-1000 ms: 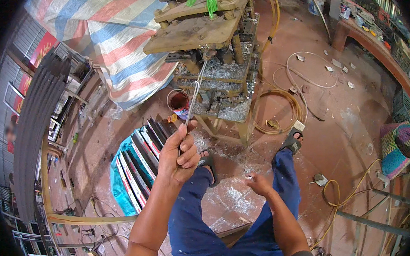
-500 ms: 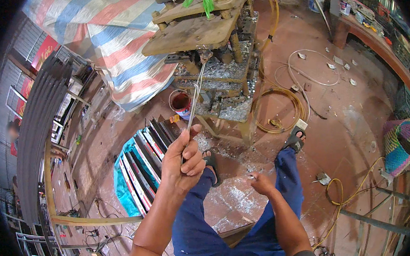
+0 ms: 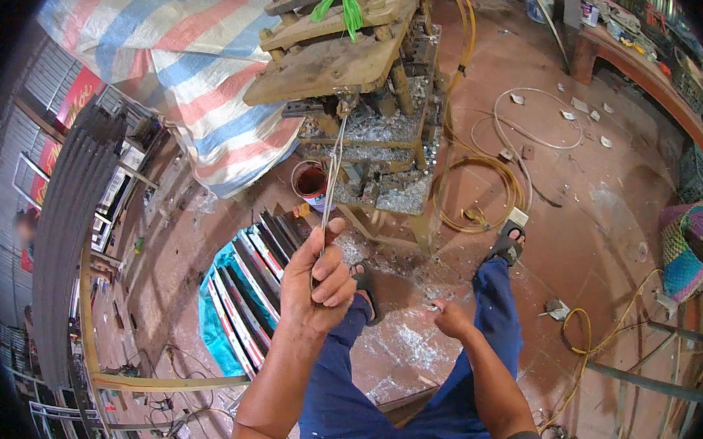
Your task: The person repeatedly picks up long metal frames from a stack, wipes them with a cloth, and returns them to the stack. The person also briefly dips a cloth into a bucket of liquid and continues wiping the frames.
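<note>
My left hand (image 3: 319, 278) is raised in front of me, its fingers wrapped round the lower end of a thin silvery strand (image 3: 335, 165). Doubled and nearly straight, this strand runs up to a metal fitting (image 3: 346, 105) under the front edge of a worn press plate (image 3: 320, 83). I cannot tell whether it is wire or thin rod. Over my right thigh, my right hand (image 3: 452, 319) is closed in a pinch. A small greyish bit shows at its fingertips, too small to name. Green plastic ribbon (image 3: 349, 15) is tied to the top of the press.
Metal chips cover the press base (image 3: 402, 197). Beside it stands a red-stained bucket (image 3: 310, 179). Long dark profiles (image 3: 235, 309) lie on turquoise sheeting at left. A yellow hose (image 3: 485, 168) coils on the floor at right, near a woven bag (image 3: 687, 251).
My left hand has shifted slightly down and right in the picture, still gripping the strand. The strand's loops look more spread. My right hand stays closed in nearly the same place.
</note>
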A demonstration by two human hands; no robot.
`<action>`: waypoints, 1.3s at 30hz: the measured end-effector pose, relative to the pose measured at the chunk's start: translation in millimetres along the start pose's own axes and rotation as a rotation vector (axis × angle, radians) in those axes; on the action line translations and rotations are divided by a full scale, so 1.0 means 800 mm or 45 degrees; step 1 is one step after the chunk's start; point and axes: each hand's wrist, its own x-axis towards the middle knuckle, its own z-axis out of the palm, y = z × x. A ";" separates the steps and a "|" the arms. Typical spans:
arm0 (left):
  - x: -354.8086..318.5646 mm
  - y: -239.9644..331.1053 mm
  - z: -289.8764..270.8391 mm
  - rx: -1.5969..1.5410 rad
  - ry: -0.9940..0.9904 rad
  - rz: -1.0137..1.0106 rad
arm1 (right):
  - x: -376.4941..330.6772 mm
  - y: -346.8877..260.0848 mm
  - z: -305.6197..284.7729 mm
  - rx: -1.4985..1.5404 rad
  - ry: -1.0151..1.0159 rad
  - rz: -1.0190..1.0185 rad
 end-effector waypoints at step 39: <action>0.025 0.076 -0.012 3.115 0.587 1.384 | 0.003 0.011 0.005 0.047 0.034 -0.100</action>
